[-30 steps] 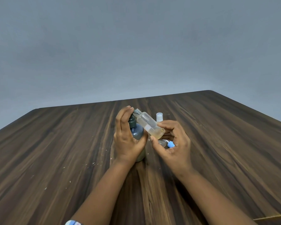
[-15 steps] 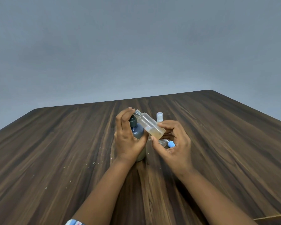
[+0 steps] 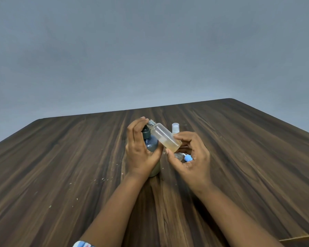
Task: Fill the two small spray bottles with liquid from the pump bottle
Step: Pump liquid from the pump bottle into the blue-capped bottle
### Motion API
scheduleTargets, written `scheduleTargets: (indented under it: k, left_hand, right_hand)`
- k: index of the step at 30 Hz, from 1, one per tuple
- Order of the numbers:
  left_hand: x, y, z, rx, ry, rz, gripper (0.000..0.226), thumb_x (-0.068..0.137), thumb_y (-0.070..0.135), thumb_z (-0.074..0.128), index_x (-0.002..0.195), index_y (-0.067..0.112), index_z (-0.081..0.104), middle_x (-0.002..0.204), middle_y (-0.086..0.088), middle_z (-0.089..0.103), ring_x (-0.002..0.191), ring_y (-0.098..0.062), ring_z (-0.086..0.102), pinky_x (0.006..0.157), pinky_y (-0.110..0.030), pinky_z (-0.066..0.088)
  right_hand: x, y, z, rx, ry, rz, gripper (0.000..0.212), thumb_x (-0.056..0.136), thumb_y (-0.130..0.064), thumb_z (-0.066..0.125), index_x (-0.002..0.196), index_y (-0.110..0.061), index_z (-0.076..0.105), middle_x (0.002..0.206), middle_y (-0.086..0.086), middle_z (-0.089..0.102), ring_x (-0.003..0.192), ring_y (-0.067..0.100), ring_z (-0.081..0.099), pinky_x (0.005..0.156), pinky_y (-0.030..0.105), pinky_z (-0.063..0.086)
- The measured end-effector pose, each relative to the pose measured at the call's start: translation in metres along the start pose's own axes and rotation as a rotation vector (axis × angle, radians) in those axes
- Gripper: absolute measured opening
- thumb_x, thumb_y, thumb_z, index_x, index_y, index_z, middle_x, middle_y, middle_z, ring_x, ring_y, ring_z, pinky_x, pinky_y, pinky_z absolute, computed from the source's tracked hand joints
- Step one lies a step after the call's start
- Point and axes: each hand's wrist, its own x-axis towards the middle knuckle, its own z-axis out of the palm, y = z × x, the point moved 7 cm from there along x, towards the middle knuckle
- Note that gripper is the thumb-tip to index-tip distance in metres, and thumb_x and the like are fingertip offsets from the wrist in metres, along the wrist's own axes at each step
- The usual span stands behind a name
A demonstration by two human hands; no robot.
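Pump bottle point(image 3: 151, 145), dark blue-grey, upright on the wooden table point(image 3: 61, 166) near its middle. Wrapped from the near side by the left hand point(image 3: 141, 152): palm and thumb closed round the body, fingers curled up over the dark pump head. Small clear spray bottle point(image 3: 165, 138) tilted, open threaded neck up and to the left, touching the left fingertips at the pump head; a little yellowish liquid pooled in its lower end. Base pinched by the right hand point(image 3: 189, 157), thumb below, fingers above, the rest of the hand loosely curled and half open. Behind that hand, a second small spray bottle point(image 3: 175, 128) upright with its clear cap on, mostly hidden. Under the right palm, on the table, a small clear piece with a blue tip point(image 3: 188, 158); hard to tell what exactly. Pale crumbs point(image 3: 103, 179) scattered left of the hands. Plain grey wall point(image 3: 150, 50) beyond the far edge.
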Motion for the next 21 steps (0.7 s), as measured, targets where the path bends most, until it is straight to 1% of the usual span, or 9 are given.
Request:
scheduleTargets:
  k: [2, 5, 9, 11, 14, 17, 19, 21]
  left_hand:
    - [-0.0014, -0.0002, 0.0004, 0.004, -0.007, 0.006, 0.073, 0.067, 0.025, 0.074, 0.129, 0.014, 0.036, 0.131, -0.003, 0.038, 0.117, -0.023, 0.049, 0.085, -0.031, 0.053]
    - [-0.0021, -0.0012, 0.0008, 0.018, -0.016, 0.002, 0.078, 0.067, 0.027, 0.074, 0.133, 0.016, 0.033, 0.136, -0.004, 0.035, 0.123, -0.022, 0.045, 0.092, -0.026, 0.049]
    - [0.0007, -0.0009, 0.0009, -0.004, -0.011, -0.001, 0.074, 0.064, 0.019, 0.078, 0.126, 0.015, 0.037, 0.128, -0.003, 0.039, 0.114, -0.022, 0.05, 0.086, -0.029, 0.051]
    - [0.0006, 0.0004, 0.0004, 0.003, -0.002, -0.006, 0.069, 0.065, 0.021, 0.075, 0.123, 0.015, 0.039, 0.124, -0.002, 0.04, 0.111, -0.021, 0.051, 0.082, -0.03, 0.051]
    - [-0.0014, 0.0004, 0.001, 0.014, -0.008, -0.001, 0.074, 0.066, 0.02, 0.076, 0.128, 0.014, 0.037, 0.13, -0.003, 0.038, 0.116, -0.023, 0.05, 0.085, -0.032, 0.052]
    - [-0.0027, -0.0001, 0.0009, 0.042, -0.015, 0.0, 0.082, 0.067, 0.019, 0.08, 0.134, 0.015, 0.033, 0.137, -0.003, 0.034, 0.124, -0.023, 0.045, 0.091, -0.032, 0.05]
    - [-0.0026, -0.0003, 0.0007, 0.036, -0.012, -0.001, 0.082, 0.067, 0.018, 0.08, 0.134, 0.015, 0.033, 0.137, -0.003, 0.034, 0.124, -0.023, 0.045, 0.09, -0.035, 0.051]
    - [-0.0017, 0.0001, 0.0002, 0.017, 0.0, 0.004, 0.078, 0.067, 0.018, 0.079, 0.131, 0.015, 0.035, 0.134, -0.003, 0.036, 0.121, -0.024, 0.047, 0.088, -0.035, 0.051]
  right_hand:
    - [0.0004, 0.0, 0.0005, -0.001, -0.01, 0.002, 0.032, 0.077, -0.017, 0.071, 0.103, -0.005, 0.06, 0.1, 0.002, 0.061, 0.09, 0.006, 0.061, 0.073, 0.015, 0.052]
    - [0.0005, 0.0008, 0.0006, -0.008, -0.014, 0.001, 0.032, 0.076, -0.017, 0.072, 0.104, -0.005, 0.06, 0.1, 0.002, 0.061, 0.091, 0.006, 0.061, 0.073, 0.016, 0.052]
    - [-0.0001, 0.0003, -0.0005, -0.01, 0.004, -0.004, 0.031, 0.076, -0.014, 0.073, 0.102, -0.004, 0.06, 0.099, 0.001, 0.061, 0.088, 0.008, 0.062, 0.073, 0.018, 0.053]
    - [-0.0001, 0.0003, -0.0009, -0.007, 0.006, 0.0, 0.03, 0.077, -0.015, 0.072, 0.102, -0.004, 0.061, 0.098, 0.002, 0.061, 0.088, 0.01, 0.062, 0.072, 0.022, 0.054]
    - [0.0, -0.0002, -0.0013, -0.006, 0.002, -0.003, 0.031, 0.077, -0.017, 0.071, 0.103, -0.006, 0.06, 0.098, 0.002, 0.061, 0.088, 0.01, 0.062, 0.071, 0.023, 0.055]
    - [0.0005, -0.0007, -0.001, -0.007, 0.0, 0.002, 0.031, 0.076, -0.017, 0.072, 0.103, -0.005, 0.06, 0.099, 0.003, 0.061, 0.089, 0.008, 0.062, 0.073, 0.017, 0.052]
    - [0.0001, -0.0002, -0.0006, -0.004, 0.004, 0.005, 0.031, 0.076, -0.014, 0.073, 0.102, -0.003, 0.06, 0.098, 0.004, 0.061, 0.087, 0.008, 0.062, 0.074, 0.014, 0.05]
    - [-0.0002, 0.0003, -0.0003, -0.003, 0.006, 0.009, 0.031, 0.076, -0.014, 0.073, 0.102, -0.003, 0.06, 0.098, 0.004, 0.061, 0.087, 0.009, 0.062, 0.073, 0.016, 0.052]
